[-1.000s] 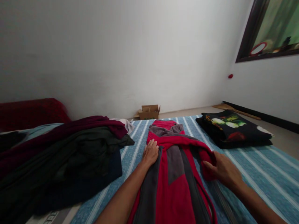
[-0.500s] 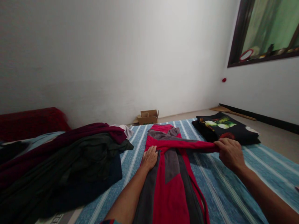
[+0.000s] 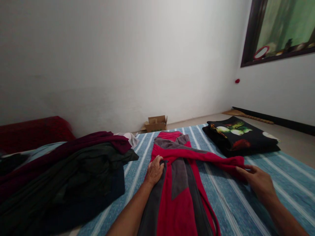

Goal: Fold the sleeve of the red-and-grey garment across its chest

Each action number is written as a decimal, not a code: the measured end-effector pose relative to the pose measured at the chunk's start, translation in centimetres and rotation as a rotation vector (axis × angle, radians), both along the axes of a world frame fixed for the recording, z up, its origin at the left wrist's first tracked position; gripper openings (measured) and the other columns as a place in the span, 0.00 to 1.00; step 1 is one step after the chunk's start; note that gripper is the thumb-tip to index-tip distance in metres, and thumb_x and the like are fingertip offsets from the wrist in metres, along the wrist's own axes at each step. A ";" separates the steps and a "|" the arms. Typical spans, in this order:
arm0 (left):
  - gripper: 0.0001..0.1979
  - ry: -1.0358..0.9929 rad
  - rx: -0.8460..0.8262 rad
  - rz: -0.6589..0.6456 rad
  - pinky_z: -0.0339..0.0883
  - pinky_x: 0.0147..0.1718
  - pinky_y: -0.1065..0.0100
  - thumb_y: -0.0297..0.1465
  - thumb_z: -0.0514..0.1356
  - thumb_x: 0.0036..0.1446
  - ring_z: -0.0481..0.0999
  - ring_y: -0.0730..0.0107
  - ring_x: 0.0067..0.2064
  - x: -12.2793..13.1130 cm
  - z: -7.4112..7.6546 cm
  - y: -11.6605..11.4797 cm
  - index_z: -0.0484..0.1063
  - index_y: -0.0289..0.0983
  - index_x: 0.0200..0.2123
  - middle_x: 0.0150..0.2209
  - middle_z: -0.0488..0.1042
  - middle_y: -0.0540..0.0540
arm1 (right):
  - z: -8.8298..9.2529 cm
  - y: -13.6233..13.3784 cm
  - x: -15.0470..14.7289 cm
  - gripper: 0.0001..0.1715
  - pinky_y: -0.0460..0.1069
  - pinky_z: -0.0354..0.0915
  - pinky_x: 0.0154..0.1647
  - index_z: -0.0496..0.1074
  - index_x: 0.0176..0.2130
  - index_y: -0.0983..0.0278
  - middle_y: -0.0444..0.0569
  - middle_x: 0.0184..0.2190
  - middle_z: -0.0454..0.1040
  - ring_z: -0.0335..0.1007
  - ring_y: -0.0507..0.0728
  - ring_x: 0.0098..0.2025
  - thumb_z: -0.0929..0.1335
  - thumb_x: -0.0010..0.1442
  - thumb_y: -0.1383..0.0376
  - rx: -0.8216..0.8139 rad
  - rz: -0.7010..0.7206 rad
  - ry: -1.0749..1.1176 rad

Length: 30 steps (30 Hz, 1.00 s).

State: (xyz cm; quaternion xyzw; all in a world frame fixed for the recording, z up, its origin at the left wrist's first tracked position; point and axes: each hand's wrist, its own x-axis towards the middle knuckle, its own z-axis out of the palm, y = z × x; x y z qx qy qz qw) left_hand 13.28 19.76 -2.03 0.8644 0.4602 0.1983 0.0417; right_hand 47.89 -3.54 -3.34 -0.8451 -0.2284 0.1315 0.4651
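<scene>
A red and grey garment (image 3: 180, 183) lies lengthwise on the blue striped bed cover (image 3: 283, 183) in front of me. Its red sleeve (image 3: 216, 159) stretches out to the right across the cover. My left hand (image 3: 154, 170) presses on the garment's left edge near the shoulder, its fingers curled over the fabric. My right hand (image 3: 258, 182) rests at the sleeve's end, fingertips touching the cuff, fingers partly spread.
A heap of dark green, maroon and navy clothes (image 3: 66, 173) covers the left side. A folded black printed garment (image 3: 240, 136) lies at the back right. A small cardboard box (image 3: 156, 123) stands by the wall. A red pillow (image 3: 31, 132) is at the far left.
My right hand pulled the red sleeve out to the right, then came back toward me and laid it on the cover. My left hand stayed pressed on the garment.
</scene>
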 end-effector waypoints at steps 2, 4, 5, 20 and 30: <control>0.15 0.003 0.028 -0.020 0.55 0.57 0.61 0.27 0.49 0.57 0.62 0.67 0.58 0.0 0.2 -0.1 0.65 0.38 0.47 0.53 0.68 0.44 | -0.3 0.1 -0.1 0.27 0.52 0.65 0.30 0.74 0.36 0.65 0.51 0.28 0.76 0.72 0.62 0.32 0.71 0.41 0.48 0.124 -0.003 0.141; 0.15 0.006 0.064 -0.033 0.55 0.57 0.60 0.26 0.49 0.58 0.63 0.65 0.57 0.2 0.8 -0.4 0.66 0.38 0.47 0.53 0.68 0.44 | -0.7 0.1 -0.2 0.27 0.49 0.63 0.23 0.74 0.36 0.66 0.50 0.27 0.76 0.71 0.59 0.28 0.73 0.38 0.53 0.261 0.003 0.297; 0.15 0.009 0.084 -0.036 0.55 0.57 0.60 0.26 0.48 0.58 0.64 0.65 0.56 0.4 1.1 -0.6 0.67 0.38 0.46 0.52 0.69 0.43 | -0.8 0.2 -0.2 0.27 0.47 0.61 0.20 0.74 0.37 0.66 0.49 0.26 0.76 0.70 0.57 0.26 0.74 0.37 0.55 0.316 0.017 0.376; 0.12 0.166 0.156 -0.030 0.60 0.43 0.62 0.22 0.54 0.48 0.65 0.60 0.42 4.4 3.7 -2.7 0.72 0.37 0.36 0.36 0.69 0.43 | 1.2 -0.9 -0.2 0.27 0.44 0.62 0.18 0.69 0.46 0.60 0.46 0.33 0.76 0.70 0.53 0.27 0.73 0.45 0.58 0.546 0.341 0.757; 0.15 0.058 0.149 -0.017 0.58 0.40 0.64 0.16 0.50 0.44 0.63 0.61 0.39 4.4 2.5 -2.5 0.69 0.36 0.31 0.33 0.69 0.45 | 2.0 -0.5 0.2 0.20 0.48 0.63 0.33 0.74 0.29 0.65 0.45 0.23 0.75 0.70 0.58 0.31 0.71 0.41 0.52 0.447 -0.075 0.111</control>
